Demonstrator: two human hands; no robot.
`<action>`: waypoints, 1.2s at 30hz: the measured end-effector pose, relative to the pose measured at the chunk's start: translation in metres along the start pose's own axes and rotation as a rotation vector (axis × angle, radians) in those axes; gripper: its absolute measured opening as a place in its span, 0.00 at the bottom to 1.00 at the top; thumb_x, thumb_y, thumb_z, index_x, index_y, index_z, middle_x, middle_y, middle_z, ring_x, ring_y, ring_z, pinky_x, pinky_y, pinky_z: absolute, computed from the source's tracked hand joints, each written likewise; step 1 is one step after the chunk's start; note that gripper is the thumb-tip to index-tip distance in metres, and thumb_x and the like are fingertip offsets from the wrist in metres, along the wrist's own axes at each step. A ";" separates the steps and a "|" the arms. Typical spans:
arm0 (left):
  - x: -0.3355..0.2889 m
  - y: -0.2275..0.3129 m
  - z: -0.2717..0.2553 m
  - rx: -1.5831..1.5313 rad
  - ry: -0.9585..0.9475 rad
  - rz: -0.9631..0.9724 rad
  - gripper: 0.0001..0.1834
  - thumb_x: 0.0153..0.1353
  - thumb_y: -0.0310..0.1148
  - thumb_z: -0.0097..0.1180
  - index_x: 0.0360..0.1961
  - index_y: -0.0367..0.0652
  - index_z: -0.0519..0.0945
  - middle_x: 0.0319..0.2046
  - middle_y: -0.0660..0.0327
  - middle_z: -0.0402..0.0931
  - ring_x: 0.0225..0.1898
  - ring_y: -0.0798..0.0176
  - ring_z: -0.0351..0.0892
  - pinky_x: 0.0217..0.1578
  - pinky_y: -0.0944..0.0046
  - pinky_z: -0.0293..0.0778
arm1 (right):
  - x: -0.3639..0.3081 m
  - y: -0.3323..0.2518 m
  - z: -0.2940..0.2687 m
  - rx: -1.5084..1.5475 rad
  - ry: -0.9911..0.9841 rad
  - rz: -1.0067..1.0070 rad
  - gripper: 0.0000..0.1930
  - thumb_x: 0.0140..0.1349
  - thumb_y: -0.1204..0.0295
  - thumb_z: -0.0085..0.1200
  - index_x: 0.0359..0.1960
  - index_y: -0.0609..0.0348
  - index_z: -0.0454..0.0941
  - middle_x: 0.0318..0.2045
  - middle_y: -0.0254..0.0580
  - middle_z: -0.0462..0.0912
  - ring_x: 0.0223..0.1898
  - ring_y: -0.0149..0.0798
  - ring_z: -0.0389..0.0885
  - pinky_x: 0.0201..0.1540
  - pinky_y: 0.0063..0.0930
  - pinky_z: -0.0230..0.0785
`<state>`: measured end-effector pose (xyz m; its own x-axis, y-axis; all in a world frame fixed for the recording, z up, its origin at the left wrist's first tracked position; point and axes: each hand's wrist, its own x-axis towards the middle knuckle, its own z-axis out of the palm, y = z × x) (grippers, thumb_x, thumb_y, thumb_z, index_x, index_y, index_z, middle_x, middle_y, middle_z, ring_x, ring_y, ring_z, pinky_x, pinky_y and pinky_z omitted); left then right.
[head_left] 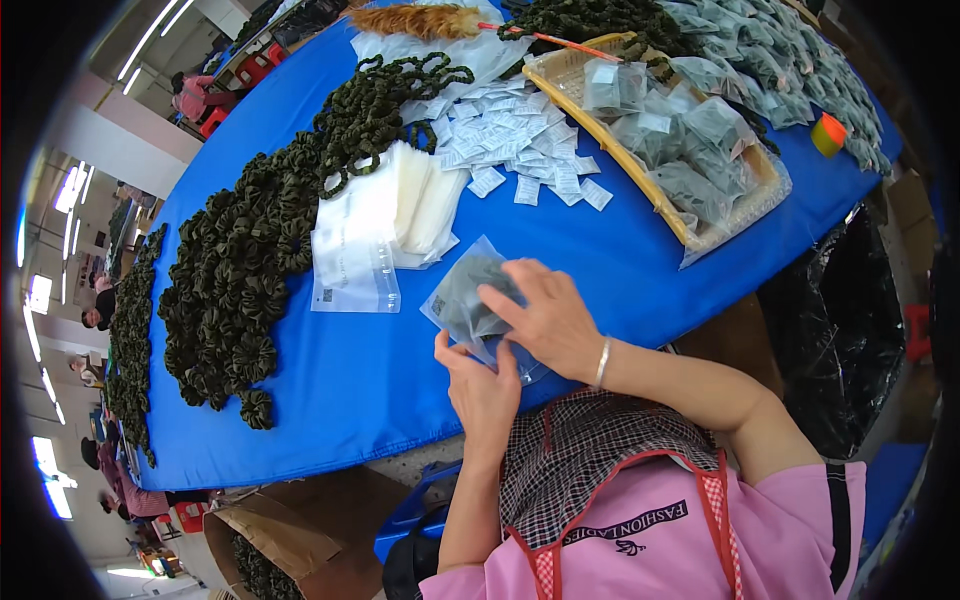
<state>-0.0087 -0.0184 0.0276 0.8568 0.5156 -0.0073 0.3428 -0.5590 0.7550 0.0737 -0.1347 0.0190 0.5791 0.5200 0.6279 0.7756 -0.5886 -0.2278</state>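
A frosted clear plastic bag with dark green fabric inside, likely a scrunchie, lies on the blue table before me. My left hand grips its near edge between thumb and fingers. Over the bag's right side lies my right hand, fingers and thumb spread and pressing on the plastic. Just left of the bag is a stack of flat frosted bags. Beyond it, small white printed packets are strewn in a pile. Dark green scrunchies are heaped along the left.
A yellow-rimmed basket at the right holds filled bags. More filled bags are piled behind it, near an orange-and-yellow roll. A feather duster lies at the back. Below the table's front edge stands an open cardboard box.
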 end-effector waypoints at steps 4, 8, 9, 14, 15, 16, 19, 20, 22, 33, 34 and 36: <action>0.012 -0.008 0.011 0.052 0.038 0.104 0.23 0.59 0.23 0.49 0.54 0.30 0.59 0.28 0.45 0.76 0.32 0.43 0.78 0.34 0.52 0.69 | 0.009 0.006 0.044 -0.057 -0.059 -0.051 0.10 0.51 0.70 0.53 0.36 0.53 0.72 0.29 0.38 0.69 0.29 0.35 0.74 0.23 0.25 0.68; 0.010 -0.019 0.003 0.049 0.060 0.113 0.20 0.60 0.24 0.50 0.51 0.30 0.61 0.26 0.48 0.77 0.29 0.45 0.79 0.30 0.52 0.69 | 0.014 0.000 0.043 -0.065 -0.173 0.071 0.11 0.52 0.70 0.53 0.38 0.52 0.73 0.30 0.39 0.70 0.30 0.36 0.75 0.23 0.29 0.67; 0.012 -0.020 -0.001 0.038 0.088 0.146 0.19 0.61 0.24 0.50 0.50 0.30 0.62 0.24 0.48 0.76 0.27 0.45 0.79 0.28 0.51 0.69 | 0.012 -0.004 0.036 -0.043 -0.165 0.088 0.12 0.51 0.70 0.54 0.39 0.52 0.73 0.31 0.39 0.70 0.31 0.36 0.75 0.24 0.30 0.68; 0.012 -0.015 -0.001 0.004 0.067 0.068 0.13 0.64 0.30 0.50 0.44 0.32 0.67 0.18 0.53 0.77 0.20 0.56 0.78 0.23 0.58 0.68 | 0.010 -0.009 0.025 0.136 -0.164 -0.010 0.18 0.50 0.69 0.56 0.46 0.51 0.74 0.34 0.38 0.70 0.32 0.38 0.75 0.28 0.30 0.71; 0.011 -0.013 0.001 0.004 0.049 0.072 0.13 0.64 0.30 0.50 0.44 0.32 0.67 0.18 0.53 0.78 0.21 0.56 0.79 0.24 0.58 0.68 | 0.013 -0.007 0.028 0.117 -0.123 -0.013 0.14 0.52 0.70 0.55 0.43 0.50 0.74 0.32 0.37 0.71 0.31 0.37 0.75 0.26 0.28 0.70; 0.011 -0.012 0.003 -0.010 0.028 0.100 0.13 0.64 0.30 0.50 0.44 0.33 0.67 0.19 0.53 0.78 0.21 0.56 0.79 0.24 0.58 0.69 | 0.015 -0.004 0.031 0.090 -0.124 0.012 0.13 0.52 0.70 0.54 0.42 0.50 0.74 0.31 0.37 0.71 0.30 0.37 0.75 0.25 0.29 0.70; 0.012 -0.017 0.003 0.030 0.074 0.063 0.14 0.64 0.30 0.50 0.45 0.33 0.67 0.18 0.54 0.78 0.20 0.57 0.79 0.23 0.59 0.69 | 0.016 0.003 0.038 0.037 -0.106 0.114 0.11 0.52 0.71 0.53 0.39 0.51 0.73 0.28 0.37 0.71 0.27 0.39 0.76 0.23 0.30 0.69; 0.014 -0.019 0.001 0.027 0.102 0.085 0.14 0.64 0.31 0.50 0.45 0.33 0.67 0.18 0.54 0.78 0.20 0.57 0.78 0.23 0.59 0.69 | 0.014 0.005 0.038 0.031 -0.086 0.168 0.11 0.51 0.72 0.53 0.38 0.52 0.72 0.28 0.38 0.72 0.27 0.40 0.76 0.22 0.32 0.69; 0.020 -0.027 -0.006 0.167 0.153 0.036 0.14 0.64 0.31 0.51 0.44 0.32 0.68 0.18 0.54 0.78 0.19 0.59 0.77 0.22 0.60 0.68 | 0.004 0.008 0.031 0.057 -0.187 0.302 0.11 0.52 0.71 0.54 0.38 0.52 0.71 0.29 0.39 0.73 0.26 0.42 0.77 0.22 0.36 0.69; 0.004 -0.025 -0.026 -0.501 -0.342 -0.396 0.16 0.67 0.37 0.49 0.35 0.31 0.77 0.24 0.58 0.80 0.23 0.72 0.77 0.24 0.74 0.71 | -0.038 -0.026 -0.024 0.207 -0.092 0.048 0.11 0.51 0.71 0.53 0.37 0.57 0.76 0.28 0.35 0.72 0.29 0.37 0.71 0.33 0.32 0.59; 0.002 -0.023 -0.028 -0.545 -0.370 -0.436 0.16 0.67 0.36 0.49 0.35 0.31 0.78 0.24 0.58 0.80 0.24 0.72 0.78 0.25 0.74 0.72 | -0.040 -0.031 -0.019 0.256 -0.075 -0.013 0.11 0.51 0.71 0.51 0.36 0.58 0.77 0.27 0.34 0.71 0.29 0.36 0.70 0.34 0.30 0.58; 0.000 -0.020 -0.028 -0.708 -0.402 -0.506 0.16 0.67 0.36 0.48 0.37 0.30 0.79 0.26 0.57 0.80 0.27 0.71 0.79 0.27 0.74 0.73 | -0.042 -0.039 -0.004 0.306 -0.067 0.064 0.07 0.49 0.72 0.52 0.31 0.57 0.77 0.26 0.33 0.70 0.28 0.35 0.69 0.34 0.30 0.57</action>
<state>-0.0259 0.0112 0.0314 0.7843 0.2531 -0.5665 0.5093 0.2588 0.8208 0.0185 -0.1359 0.0042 0.6364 0.5338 0.5568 0.7708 -0.4129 -0.4851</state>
